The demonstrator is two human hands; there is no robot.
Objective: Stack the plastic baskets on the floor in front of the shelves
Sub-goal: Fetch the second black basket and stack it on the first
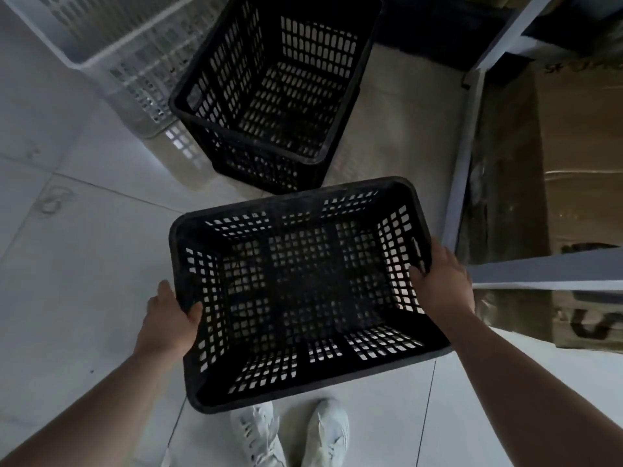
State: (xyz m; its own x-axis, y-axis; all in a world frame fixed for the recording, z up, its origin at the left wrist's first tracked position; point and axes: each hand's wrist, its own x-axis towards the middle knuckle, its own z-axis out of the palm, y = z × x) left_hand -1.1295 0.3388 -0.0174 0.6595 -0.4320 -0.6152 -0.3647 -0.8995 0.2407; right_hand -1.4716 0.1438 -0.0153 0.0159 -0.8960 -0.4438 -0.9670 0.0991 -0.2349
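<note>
I hold a black perforated plastic basket (pixel 303 298) level above the floor, open side up and empty. My left hand (pixel 168 315) grips its left rim and my right hand (pixel 441 281) grips its right rim near a handle slot. Beyond it a second black basket (pixel 273 96) stands on the floor, also empty, tilted in the view. A white perforated basket (pixel 135 52) sits to its left, touching or nearly touching it.
A grey metal shelf frame (pixel 468 156) runs along the right, with cardboard boxes (pixel 580 156) on its lower level. A shelf beam (pixel 546 267) juts out close to my right hand. My white shoes (pixel 290 433) stand on the pale tiled floor below the held basket.
</note>
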